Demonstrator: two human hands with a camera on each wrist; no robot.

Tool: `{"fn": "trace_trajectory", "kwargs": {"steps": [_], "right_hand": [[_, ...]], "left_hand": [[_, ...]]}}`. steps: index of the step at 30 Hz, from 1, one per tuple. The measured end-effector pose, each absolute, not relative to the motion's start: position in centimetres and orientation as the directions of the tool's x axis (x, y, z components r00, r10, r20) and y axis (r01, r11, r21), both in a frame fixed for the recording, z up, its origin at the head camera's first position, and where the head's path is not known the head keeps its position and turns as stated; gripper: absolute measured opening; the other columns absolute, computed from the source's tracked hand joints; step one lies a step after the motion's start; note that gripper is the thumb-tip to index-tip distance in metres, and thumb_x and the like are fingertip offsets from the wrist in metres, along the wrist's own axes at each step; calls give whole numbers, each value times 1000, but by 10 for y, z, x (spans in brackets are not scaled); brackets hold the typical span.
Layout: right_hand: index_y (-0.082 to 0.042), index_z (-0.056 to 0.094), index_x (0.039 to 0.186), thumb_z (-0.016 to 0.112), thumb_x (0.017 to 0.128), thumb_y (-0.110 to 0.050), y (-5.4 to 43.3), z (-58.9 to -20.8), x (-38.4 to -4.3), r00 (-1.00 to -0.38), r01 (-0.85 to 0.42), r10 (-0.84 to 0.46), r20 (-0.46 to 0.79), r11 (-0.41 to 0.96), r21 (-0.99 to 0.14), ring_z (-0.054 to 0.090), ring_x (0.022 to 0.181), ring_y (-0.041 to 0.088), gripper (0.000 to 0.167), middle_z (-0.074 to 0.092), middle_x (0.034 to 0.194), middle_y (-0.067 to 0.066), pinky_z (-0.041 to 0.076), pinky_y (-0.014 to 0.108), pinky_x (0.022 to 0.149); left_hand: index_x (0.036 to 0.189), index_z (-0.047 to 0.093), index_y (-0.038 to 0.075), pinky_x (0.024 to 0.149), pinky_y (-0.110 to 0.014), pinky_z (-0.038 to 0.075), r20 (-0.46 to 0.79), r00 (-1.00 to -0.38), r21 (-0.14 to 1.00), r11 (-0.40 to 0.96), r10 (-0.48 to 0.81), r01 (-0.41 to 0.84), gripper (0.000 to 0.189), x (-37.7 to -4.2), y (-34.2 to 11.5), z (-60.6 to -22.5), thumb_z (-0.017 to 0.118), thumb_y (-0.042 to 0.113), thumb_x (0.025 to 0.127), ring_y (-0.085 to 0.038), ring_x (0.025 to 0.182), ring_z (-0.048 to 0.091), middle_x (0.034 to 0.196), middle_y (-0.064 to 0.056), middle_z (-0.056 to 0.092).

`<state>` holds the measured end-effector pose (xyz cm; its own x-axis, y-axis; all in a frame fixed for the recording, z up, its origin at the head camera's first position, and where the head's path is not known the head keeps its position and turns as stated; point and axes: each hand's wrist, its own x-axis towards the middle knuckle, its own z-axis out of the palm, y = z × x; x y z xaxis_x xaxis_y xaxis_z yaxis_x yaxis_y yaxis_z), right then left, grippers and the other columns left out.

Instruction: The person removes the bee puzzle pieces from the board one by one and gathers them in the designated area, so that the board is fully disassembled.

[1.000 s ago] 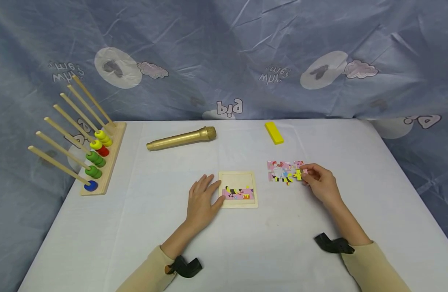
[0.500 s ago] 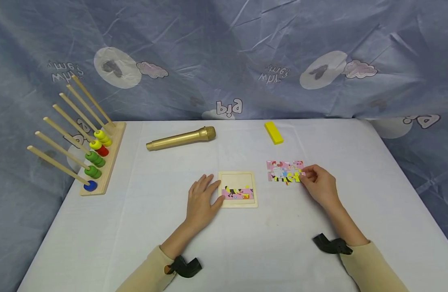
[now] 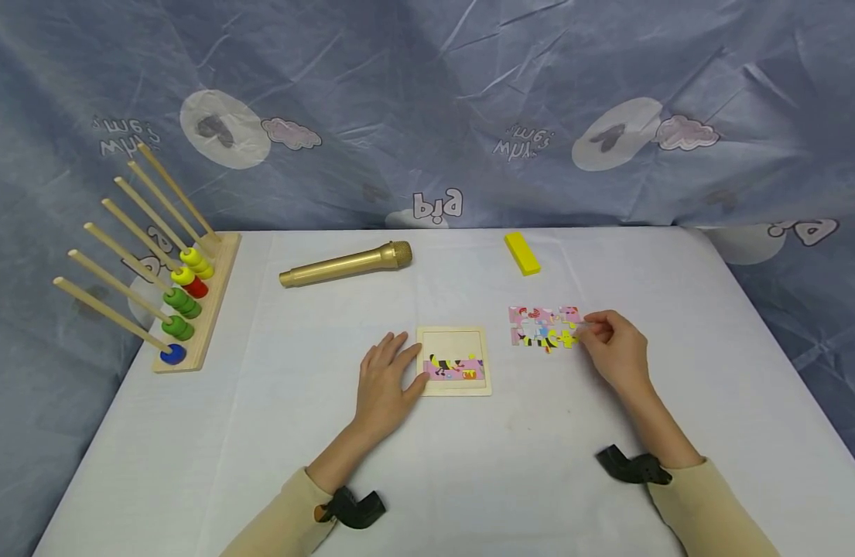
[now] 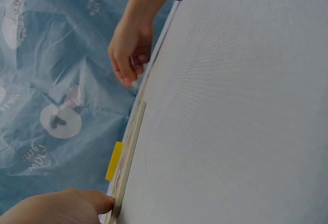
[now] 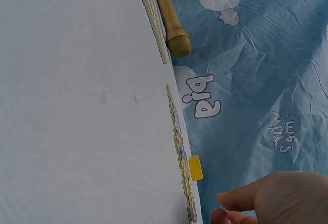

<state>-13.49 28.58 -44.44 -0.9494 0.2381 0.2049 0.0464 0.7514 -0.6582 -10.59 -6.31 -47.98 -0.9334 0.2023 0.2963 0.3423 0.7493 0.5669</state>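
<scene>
A square wooden puzzle board lies in the middle of the table, its lower part filled with a pink strip showing a bee picture. My left hand rests at the board's left edge, fingers extended and thumb touching the rim, as the left wrist view also shows. To the right lies a cluster of pink and yellow puzzle pieces. At the cluster's right side my right hand pinches what appears to be a puzzle piece, seen nearly edge-on and mostly hidden by the fingertips.
A gold microphone lies behind the board. Behind the loose pieces is a yellow block. A wooden peg stand with coloured beads stands at the far left. A patterned cloth hangs behind the table.
My right hand has shifted slightly at the right end of the cluster, and the pink piece at its fingertips has tilted to nearly edge-on. My left hand and the board stay still.
</scene>
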Motion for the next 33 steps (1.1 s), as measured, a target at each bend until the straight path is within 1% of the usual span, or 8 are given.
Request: {"fn": "trace_trajectory", "kwargs": {"steps": [3,6,10,12,16,19,25,33], "right_hand": [[2,67,107,65,89,-9,280,-440,-135,-955,26,222,196,721,-692,50,60,-3,21,63,85,12,43,14,52],[2,66,109,65,91,-11,267,-437,-135,-968,-22,163,193,706,-707,52,67,2,22,62,88,11,43,13,55],[2,66,109,67,89,-6,237,-434,-136,-979,-123,32,201,694,-709,53,73,13,21,63,89,11,43,14,59],[2,67,108,68,88,-5,219,-432,-136,-979,-171,-33,203,676,-717,54,73,15,21,63,89,11,44,15,61],[1,67,107,70,87,-6,182,-427,-135,-965,-261,-153,213,633,-729,54,74,15,21,63,88,9,45,17,64],[0,68,106,71,86,-8,159,-425,-132,-951,-308,-216,221,605,-734,54,75,14,22,62,88,7,45,19,62],[-1,68,106,74,83,-7,129,-429,-129,-930,-359,-291,227,574,-736,56,72,11,25,64,89,6,45,20,62],[0,67,106,75,79,-1,116,-439,-127,-917,-382,-335,219,574,-724,55,69,10,28,64,90,10,46,20,63]], "left_hand": [[126,65,9,114,-57,25,299,-932,564,750,204,345,44,-106,-63,-480,72,26,86,-35,140,38,143,-16,52],[126,65,8,114,-57,25,301,-931,561,752,206,347,44,-107,-63,-481,72,26,86,-35,140,38,143,-16,52],[126,65,9,114,-57,24,299,-931,563,750,208,348,44,-107,-62,-481,72,27,86,-35,140,38,143,-16,52],[126,64,8,114,-57,24,300,-930,565,746,213,353,45,-106,-62,-481,73,28,86,-36,140,38,143,-17,52],[127,64,8,114,-59,24,301,-925,559,744,231,367,50,-106,-62,-480,73,31,84,-37,140,37,143,-18,51],[129,63,8,114,-59,24,292,-925,548,749,244,371,57,-106,-63,-481,75,36,81,-37,141,36,144,-18,50],[130,62,9,114,-59,24,291,-921,524,761,260,381,61,-106,-65,-483,75,40,79,-37,141,36,145,-18,49],[129,63,9,113,-60,24,297,-920,529,757,258,383,60,-105,-66,-481,76,39,79,-38,141,36,144,-19,50]]}}
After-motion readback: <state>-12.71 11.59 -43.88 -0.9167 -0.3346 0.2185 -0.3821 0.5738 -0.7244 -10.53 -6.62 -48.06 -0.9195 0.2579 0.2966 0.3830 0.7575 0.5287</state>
